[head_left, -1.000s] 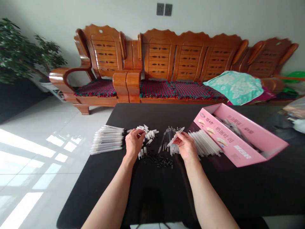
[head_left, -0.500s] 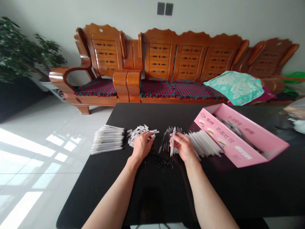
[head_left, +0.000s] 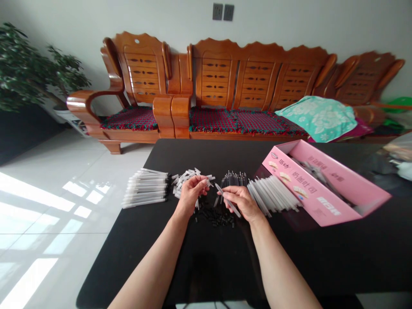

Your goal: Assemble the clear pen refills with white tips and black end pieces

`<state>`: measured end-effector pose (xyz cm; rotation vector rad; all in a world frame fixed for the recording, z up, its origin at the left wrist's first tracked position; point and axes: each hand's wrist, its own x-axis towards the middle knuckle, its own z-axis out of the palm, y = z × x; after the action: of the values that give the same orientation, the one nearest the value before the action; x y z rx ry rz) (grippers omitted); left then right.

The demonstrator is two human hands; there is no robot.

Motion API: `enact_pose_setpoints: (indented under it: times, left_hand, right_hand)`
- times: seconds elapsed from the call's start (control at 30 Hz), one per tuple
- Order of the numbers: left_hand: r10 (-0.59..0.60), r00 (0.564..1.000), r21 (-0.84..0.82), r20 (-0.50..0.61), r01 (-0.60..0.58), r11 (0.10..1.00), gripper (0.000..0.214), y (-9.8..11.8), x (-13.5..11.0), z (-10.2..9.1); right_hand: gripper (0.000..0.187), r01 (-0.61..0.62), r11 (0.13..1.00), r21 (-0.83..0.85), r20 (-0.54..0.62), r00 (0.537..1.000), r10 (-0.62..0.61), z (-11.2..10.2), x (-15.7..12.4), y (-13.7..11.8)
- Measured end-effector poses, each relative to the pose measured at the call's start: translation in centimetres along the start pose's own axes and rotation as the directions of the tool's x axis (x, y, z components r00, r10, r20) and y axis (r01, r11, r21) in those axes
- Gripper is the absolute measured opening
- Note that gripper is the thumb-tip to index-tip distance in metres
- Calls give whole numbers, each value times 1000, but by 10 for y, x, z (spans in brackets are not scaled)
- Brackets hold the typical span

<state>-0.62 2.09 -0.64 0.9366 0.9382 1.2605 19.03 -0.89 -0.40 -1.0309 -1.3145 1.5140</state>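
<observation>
My right hand [head_left: 241, 201] pinches a translucent white pen [head_left: 229, 201], its tip tilted up and to the left. Just left of it, my left hand [head_left: 193, 191] is closed in a pinch on a small white pen cap [head_left: 209, 183], mostly hidden by the fingers. The pen tip and the cap are close but apart. Behind my left hand lies a heap of white pen caps [head_left: 185, 178]. Dark pen refills [head_left: 234, 178] lie beyond my right hand, and a row of clear pen barrels [head_left: 273, 195] is to its right. Small black plugs [head_left: 219, 217] are scattered nearer me.
A stack of pens with black ends [head_left: 146, 189] lies at the left of the black table [head_left: 206, 257]. An open pink box [head_left: 322, 189] with dark and clear items inside stands at the right. Behind the table is a wooden sofa [head_left: 219, 81].
My right hand has tipped the pen from upright to slanting left. My left hand has lifted from the cap heap with a cap and turned toward the pen.
</observation>
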Motion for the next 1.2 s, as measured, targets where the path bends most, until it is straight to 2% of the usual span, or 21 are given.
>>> enact_pose_setpoints:
  times: [0.2,0.47,0.63,0.93,1.2]
  left_hand:
    - [14,1000,-15,19,-14,1000,38,3,-4,3]
    - [31,998,93,46,-35,995,38,3,-6,5]
    - [-11,997,115,74,2,993,36,3,-6,6]
    - [-9,999,39,52,7,999,32,-1,-6,7]
    - [53,989,-69,137,-44,997,27,-4,-5,14]
  right_hand:
    - [28,18,990,-142,1,1000,-18,2,0,1]
    - [31,23,973,-230,-7,1000,-25,-1,2,3]
    - [31,16,970,-243,-1,1000,-17,-1,2,3]
    - [27,-14,988,-154,17,1000,17,0,0,-1]
    - [25,-96,986,134,58,994,89,0,-2,-5]
